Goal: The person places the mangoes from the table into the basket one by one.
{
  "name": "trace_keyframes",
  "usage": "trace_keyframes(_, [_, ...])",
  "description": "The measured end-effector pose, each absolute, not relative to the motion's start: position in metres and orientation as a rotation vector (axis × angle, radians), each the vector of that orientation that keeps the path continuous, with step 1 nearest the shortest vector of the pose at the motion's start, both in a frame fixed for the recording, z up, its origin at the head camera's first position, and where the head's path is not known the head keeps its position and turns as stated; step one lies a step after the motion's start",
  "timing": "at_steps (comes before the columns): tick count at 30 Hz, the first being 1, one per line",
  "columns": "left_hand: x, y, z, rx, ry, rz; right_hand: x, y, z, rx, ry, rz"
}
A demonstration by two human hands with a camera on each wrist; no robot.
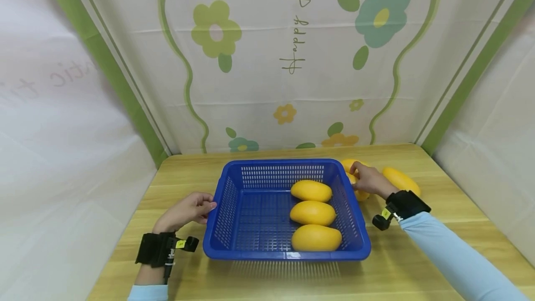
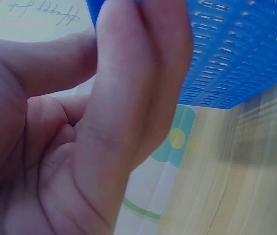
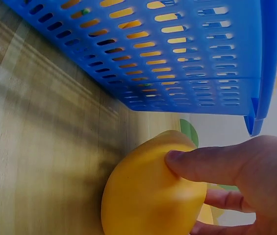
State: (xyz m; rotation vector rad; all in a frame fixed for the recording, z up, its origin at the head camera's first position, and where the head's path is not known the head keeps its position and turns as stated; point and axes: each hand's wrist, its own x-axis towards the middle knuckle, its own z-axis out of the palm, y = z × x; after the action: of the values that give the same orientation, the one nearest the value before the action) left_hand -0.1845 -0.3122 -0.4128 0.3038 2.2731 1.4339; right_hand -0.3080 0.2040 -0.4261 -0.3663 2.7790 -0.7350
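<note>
The left hand [image 1: 186, 211] rests curled against the blue basket [image 1: 234, 208] rim, while the right hand [image 1: 368, 180], arm stretched across the surface [image 1: 418, 254], curls its fingers [image 3: 212, 164] round a mango [image 3: 148, 196] beside the basket, under "happy" lettering [image 1: 297, 36].

A wooden tabletop [image 1: 418, 264] carried the items. One loose mango [image 1: 402, 180] lay near its right edge. A flower-printed backdrop [image 1: 259, 59] hung behind.
</note>
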Motion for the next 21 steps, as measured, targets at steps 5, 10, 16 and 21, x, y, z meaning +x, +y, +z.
trace_keyframes(5, [-0.185, -0.312, -0.412, 0.312, 2.275, 1.428, -0.308, 0.204, -0.429, -0.4, 2.777, -0.687])
trace_keyframes(10, [-0.184, -0.312, -0.411, 0.316, 2.275, 1.428, -0.306, 0.206, -0.43, -0.462, 2.755, -0.708])
trace_keyframes(16, [-0.183, -0.313, -0.412, 0.309, 2.268, 1.439, -0.3, 0.207, -0.433, -0.403, 2.665, -0.861])
trace_keyframes(21, [-0.184, -0.312, -0.412, 0.317, 2.268, 1.438, -0.298, 0.21, -0.434, -0.391, 2.618, -0.917])
